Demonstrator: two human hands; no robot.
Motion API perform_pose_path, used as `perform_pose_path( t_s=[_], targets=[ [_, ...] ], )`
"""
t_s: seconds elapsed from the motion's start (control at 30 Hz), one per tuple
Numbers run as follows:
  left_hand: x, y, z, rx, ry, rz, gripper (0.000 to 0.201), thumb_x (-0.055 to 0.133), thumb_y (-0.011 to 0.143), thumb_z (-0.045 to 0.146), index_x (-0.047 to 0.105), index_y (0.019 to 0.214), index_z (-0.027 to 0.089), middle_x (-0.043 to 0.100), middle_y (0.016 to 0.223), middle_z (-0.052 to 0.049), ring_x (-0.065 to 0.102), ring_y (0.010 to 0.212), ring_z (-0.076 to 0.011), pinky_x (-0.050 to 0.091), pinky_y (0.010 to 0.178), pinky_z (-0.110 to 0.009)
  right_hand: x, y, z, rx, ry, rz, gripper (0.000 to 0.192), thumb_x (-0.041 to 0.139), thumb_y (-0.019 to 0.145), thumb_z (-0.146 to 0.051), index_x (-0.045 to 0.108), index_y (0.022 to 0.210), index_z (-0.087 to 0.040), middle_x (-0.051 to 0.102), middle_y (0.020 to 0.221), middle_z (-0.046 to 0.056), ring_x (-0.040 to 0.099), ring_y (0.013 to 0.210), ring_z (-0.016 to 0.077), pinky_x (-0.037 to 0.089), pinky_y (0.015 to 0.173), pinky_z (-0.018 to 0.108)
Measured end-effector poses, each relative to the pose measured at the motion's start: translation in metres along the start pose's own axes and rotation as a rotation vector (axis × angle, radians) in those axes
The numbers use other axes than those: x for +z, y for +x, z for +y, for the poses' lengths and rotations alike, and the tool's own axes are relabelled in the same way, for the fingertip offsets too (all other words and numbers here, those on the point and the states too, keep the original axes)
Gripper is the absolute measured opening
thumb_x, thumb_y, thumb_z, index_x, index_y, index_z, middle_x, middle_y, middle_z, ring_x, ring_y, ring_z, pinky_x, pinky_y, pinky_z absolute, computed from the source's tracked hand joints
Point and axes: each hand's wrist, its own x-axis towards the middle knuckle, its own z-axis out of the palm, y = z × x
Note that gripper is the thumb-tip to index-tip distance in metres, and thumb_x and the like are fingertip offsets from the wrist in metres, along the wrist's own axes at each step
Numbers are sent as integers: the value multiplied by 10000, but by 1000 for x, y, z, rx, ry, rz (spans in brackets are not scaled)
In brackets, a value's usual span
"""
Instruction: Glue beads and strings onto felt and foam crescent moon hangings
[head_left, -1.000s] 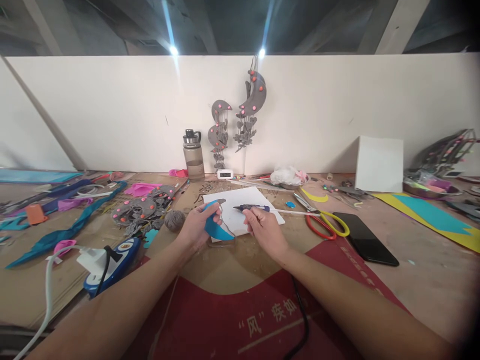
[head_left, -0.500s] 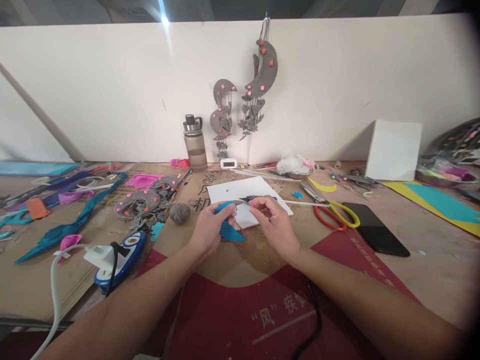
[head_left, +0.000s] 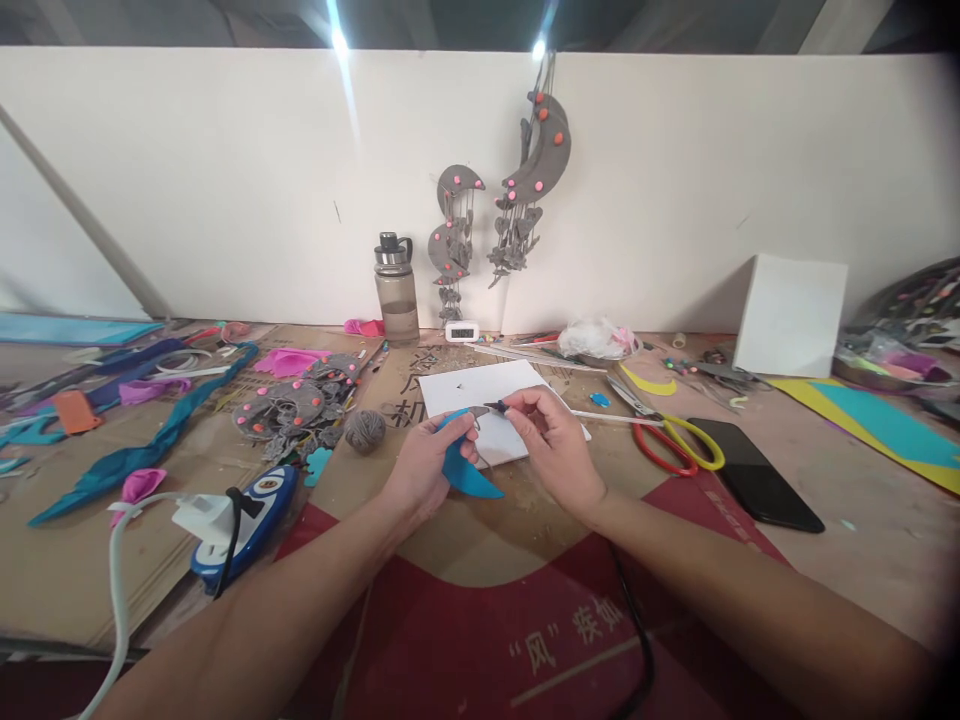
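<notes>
Two bare forearms [head_left: 300, 590], stretched forward over a counter [head_left: 862, 570] partly covered with brown and red printed cardboard [head_left: 465, 555]. At centre, left grip [head_left: 429, 462] closed in a pinch on a bright blue crescent-shaped piece [head_left: 472, 475], held up off the surface, with one pointed end hanging down toward the right and a thin grey strand [head_left: 478, 412] at the fingertips. Facing it, right grip [head_left: 551, 435] pinched around a slim dark tool [head_left: 498, 406], pointed leftward at the upper end of the crescent; too small to tell whether touching. Beneath and behind both, a white rectangular sheet [head_left: 480, 378], tilted slightly. Just left of the sheet, a ball of grey yarn [head_left: 365, 432]; farther left, a heap of grey crescents with pink and orange dots [head_left: 292, 402] and a blue-and-white oval power strip [head_left: 251, 525]. To the right, large scissors with one red and one yellow handle [head_left: 694, 443], beside a black phone [head_left: 757, 478] lying flat. Along the back, a translucent grey water bottle [head_left: 397, 300], upright, next to a small white digital clock [head_left: 461, 331], below dotted grey crescent hangings [head_left: 555, 145] against a white wall panel [head_left: 240, 190].
</notes>
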Motion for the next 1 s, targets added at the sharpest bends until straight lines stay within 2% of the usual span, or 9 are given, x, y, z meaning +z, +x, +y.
perform_pose_path(
  t_s=[0.17,0.37,0.6,1.0],
  targets=[
    [-4,4,-1,-19,-56,13,254,768,724,311,614,644,125,521,595,20,440,500,-55,405,524,-213,5,17,1,-42,15,22,115,513,940,-299,599,982,-235,613,905,18,575,797,139,467,728,292],
    [-4,4,-1,-42,-38,10,250,735,761,299,610,633,125,479,546,25,438,494,-57,395,516,-195,15,8,14,5,52,1,85,535,923,-282,566,984,-232,603,912,18,572,814,146,463,741,298],
    [1,2,-2,-125,-101,-6,276,733,766,313,604,622,116,437,505,36,431,484,-57,419,534,-191,12,5,11,-29,41,-27,74,548,919,-249,589,977,-227,541,844,2,508,738,127,416,670,278],
    [0,1,-4,-109,-38,-11,297,755,739,366,599,634,136,459,508,33,488,516,-82,418,570,-210,13,3,12,-35,39,-52,83,572,910,-265,607,975,-227,544,836,4,507,747,131,422,686,284]
  ],
)
